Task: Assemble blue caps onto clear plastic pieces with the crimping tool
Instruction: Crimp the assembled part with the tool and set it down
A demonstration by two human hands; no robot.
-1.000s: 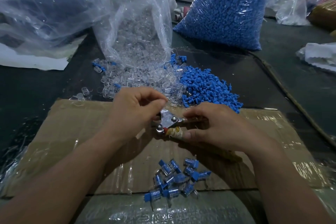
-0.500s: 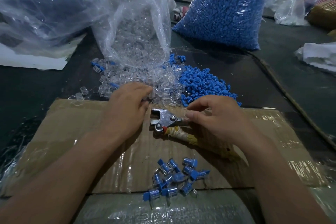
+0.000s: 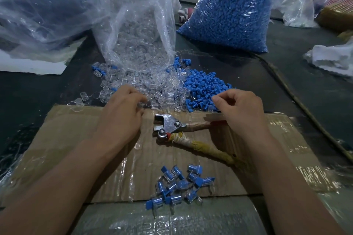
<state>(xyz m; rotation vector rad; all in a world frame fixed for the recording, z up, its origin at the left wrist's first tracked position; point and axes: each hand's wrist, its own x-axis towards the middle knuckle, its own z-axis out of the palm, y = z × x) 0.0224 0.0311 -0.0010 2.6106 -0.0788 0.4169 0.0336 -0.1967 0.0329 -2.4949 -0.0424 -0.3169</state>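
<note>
A dark worktop (image 3: 286,82) has a flat sheet of taped cardboard (image 3: 76,139) on its near side. At the far left sits a big crinkly plastic bag (image 3: 47,5). Beside it, a see-through bag (image 3: 137,34) lies open, and clear plastic pieces (image 3: 152,86) spill out of it in a heap up to the far edge of the cardboard. A full bag of blue caps (image 3: 233,15) stands far back on the right. A loose pile of blue caps (image 3: 202,86) lies right next to the clear heap.

The crimping tool (image 3: 172,126) lies flat on the middle of the cardboard. Its metal head points left and its two wrapped handles spread out to the right. The far handle goes under the right hand (image 3: 244,110).

The left hand (image 3: 120,118) is at the near edge of the clear heap. Its fingers (image 3: 133,97) are curled down among the pieces. I cannot tell if they have one.

The right hand is by the near edge of the loose blue caps. Its fingers (image 3: 221,97) are curled in close together. I cannot tell if they hold a cap or the handle.

Near the front edge of the cardboard lies a small bunch of finished pieces (image 3: 179,185), clear with blue caps on.
</note>
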